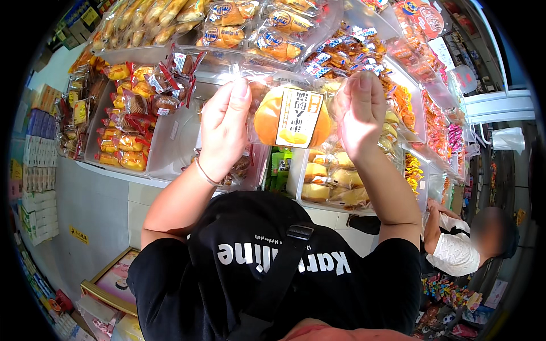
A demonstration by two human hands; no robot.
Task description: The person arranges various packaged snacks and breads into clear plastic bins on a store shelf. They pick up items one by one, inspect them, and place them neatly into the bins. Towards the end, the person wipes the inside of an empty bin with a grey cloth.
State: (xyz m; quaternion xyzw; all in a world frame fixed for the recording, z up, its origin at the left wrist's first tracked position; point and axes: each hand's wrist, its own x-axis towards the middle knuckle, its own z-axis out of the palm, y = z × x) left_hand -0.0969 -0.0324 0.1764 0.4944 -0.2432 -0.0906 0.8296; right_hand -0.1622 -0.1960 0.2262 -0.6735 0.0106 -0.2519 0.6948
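A round golden bun in a clear plastic wrapper (pixel 262 117) is stretched between both hands, its printed label facing up. My left hand (pixel 228 119) pinches the wrapper's edge on the picture's left, thumb on top. At the other edge, my right hand (pixel 360 113) grips the plastic with thumb and curled fingers. Beneath the bun are clear plastic bins of packaged baked goods. Yellow wrapped cakes (pixel 337 179) lie in a bin below my right hand, and red-and-yellow wrapped cakes (pixel 128 149) fill one to the left.
Long packaged breads (pixel 149 17) and milk-bread packs (pixel 279 42) line the far side. A partly bare bin (pixel 164 149) is beside my left forearm. Bins of orange snacks (pixel 401 100) run along the right. Another person (pixel 454 251) in a white top is at the lower right.
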